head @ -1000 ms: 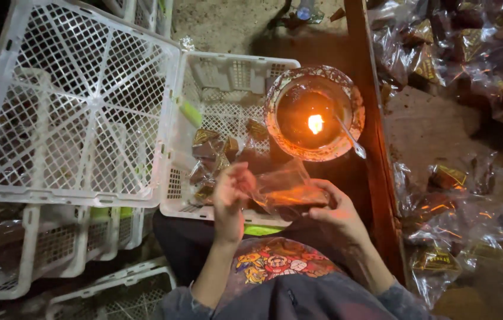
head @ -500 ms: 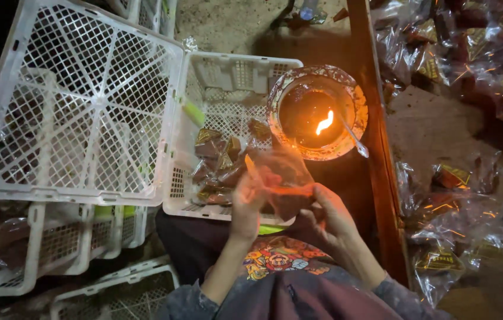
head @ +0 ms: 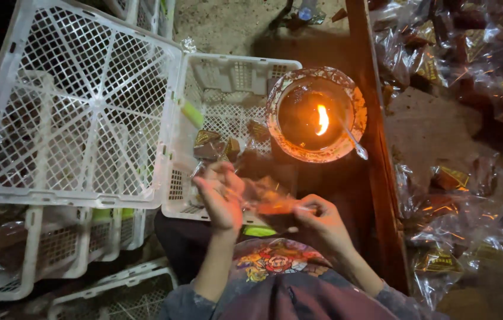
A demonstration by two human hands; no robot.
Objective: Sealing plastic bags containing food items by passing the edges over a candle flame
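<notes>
While you hold the small clear plastic packet (head: pixel 266 198) stretched between both hands, it sits just below the round metal bowl with the open flame (head: pixel 316 114), apart from it. Your left hand (head: pixel 219 195) is closed, fingers pinched on the packet's left end; your right hand (head: pixel 322 222) is likewise closed on its right end. By my judgement you should keep the packet taut and level, fingertips well back from the edge nearest the bowl, and let only that edge meet the heat. Left of the bowl stands the white lattice plastic crate (head: pixel 227 77) holding a few dark wrapped pieces. Right of the bowl, beyond the wooden edge, lies a heap of clear-wrapped packets (head: pixel 458 195).
</notes>
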